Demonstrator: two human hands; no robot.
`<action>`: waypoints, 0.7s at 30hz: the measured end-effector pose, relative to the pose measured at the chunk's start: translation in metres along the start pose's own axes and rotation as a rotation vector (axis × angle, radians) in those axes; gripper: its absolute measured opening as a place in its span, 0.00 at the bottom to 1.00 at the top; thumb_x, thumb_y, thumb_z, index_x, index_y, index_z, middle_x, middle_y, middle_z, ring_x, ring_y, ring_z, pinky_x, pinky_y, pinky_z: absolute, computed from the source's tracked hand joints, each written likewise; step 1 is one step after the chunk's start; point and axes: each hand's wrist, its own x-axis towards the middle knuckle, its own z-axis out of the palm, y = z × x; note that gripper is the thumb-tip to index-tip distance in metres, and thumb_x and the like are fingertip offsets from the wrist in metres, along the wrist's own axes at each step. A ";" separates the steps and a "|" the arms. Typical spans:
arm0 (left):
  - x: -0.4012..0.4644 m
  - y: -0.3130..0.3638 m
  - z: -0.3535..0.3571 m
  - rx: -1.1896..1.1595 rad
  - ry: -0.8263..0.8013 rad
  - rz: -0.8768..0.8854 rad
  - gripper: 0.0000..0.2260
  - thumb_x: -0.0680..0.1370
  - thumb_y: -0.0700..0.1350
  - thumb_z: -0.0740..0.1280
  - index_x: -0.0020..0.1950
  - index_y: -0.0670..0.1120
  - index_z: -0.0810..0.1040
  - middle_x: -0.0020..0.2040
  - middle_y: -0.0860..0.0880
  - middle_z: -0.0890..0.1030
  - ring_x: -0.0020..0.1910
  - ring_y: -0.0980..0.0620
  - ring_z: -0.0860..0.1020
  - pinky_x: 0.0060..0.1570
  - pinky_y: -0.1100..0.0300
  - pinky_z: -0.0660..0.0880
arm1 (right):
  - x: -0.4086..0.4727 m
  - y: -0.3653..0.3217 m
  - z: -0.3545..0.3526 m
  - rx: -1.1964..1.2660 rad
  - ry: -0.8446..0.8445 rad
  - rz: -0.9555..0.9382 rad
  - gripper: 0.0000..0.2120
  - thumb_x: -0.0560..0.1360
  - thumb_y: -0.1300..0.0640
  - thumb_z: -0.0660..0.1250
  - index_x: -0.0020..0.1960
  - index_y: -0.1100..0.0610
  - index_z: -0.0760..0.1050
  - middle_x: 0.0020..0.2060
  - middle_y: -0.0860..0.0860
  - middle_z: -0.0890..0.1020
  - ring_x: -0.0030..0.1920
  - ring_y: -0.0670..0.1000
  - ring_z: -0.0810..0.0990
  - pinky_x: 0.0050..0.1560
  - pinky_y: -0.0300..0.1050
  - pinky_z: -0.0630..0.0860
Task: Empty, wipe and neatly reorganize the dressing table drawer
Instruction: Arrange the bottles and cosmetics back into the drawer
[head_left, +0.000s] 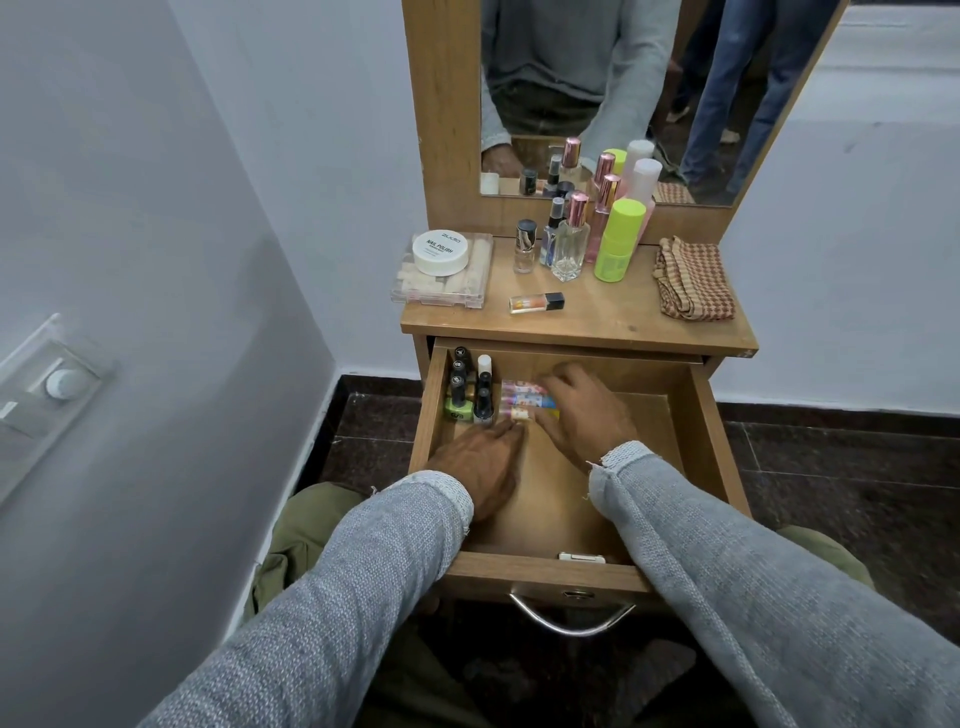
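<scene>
Now the drawer (696, 415) stands pulled out under the counter (613, 322), a pale wooden box with a metal handle at its front. Dark-capped polish bottles (462, 389) stand in rows in its far left corner, and small bright tubes (519, 400) lie stacked just beside them. My left hand (483, 462) lies flat on the drawer floor, fingertips touching the nearest tube. My right hand (587, 410) rests over the tubes' right ends, fingers loosely bent; whether they grip one, I cannot tell. A checked cloth (693, 278) lies folded on the counter.
</scene>
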 end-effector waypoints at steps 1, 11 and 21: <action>0.000 0.000 0.000 -0.003 -0.003 -0.005 0.25 0.79 0.46 0.61 0.74 0.44 0.60 0.73 0.45 0.67 0.69 0.44 0.67 0.68 0.48 0.67 | 0.000 -0.001 -0.007 0.018 0.088 -0.033 0.15 0.77 0.50 0.65 0.61 0.54 0.75 0.55 0.52 0.76 0.53 0.52 0.75 0.48 0.46 0.76; 0.000 0.001 -0.003 0.012 -0.048 -0.002 0.22 0.78 0.46 0.63 0.72 0.44 0.63 0.71 0.46 0.68 0.68 0.44 0.68 0.65 0.47 0.69 | 0.042 -0.006 -0.059 0.130 0.474 -0.120 0.07 0.75 0.58 0.68 0.51 0.59 0.79 0.49 0.54 0.78 0.50 0.52 0.74 0.50 0.39 0.70; -0.003 0.003 -0.006 -0.035 -0.079 -0.047 0.27 0.80 0.47 0.62 0.77 0.45 0.57 0.76 0.46 0.62 0.74 0.45 0.60 0.72 0.49 0.62 | 0.059 0.000 -0.058 0.143 0.332 -0.018 0.12 0.76 0.58 0.65 0.59 0.59 0.77 0.52 0.55 0.78 0.52 0.54 0.75 0.54 0.48 0.73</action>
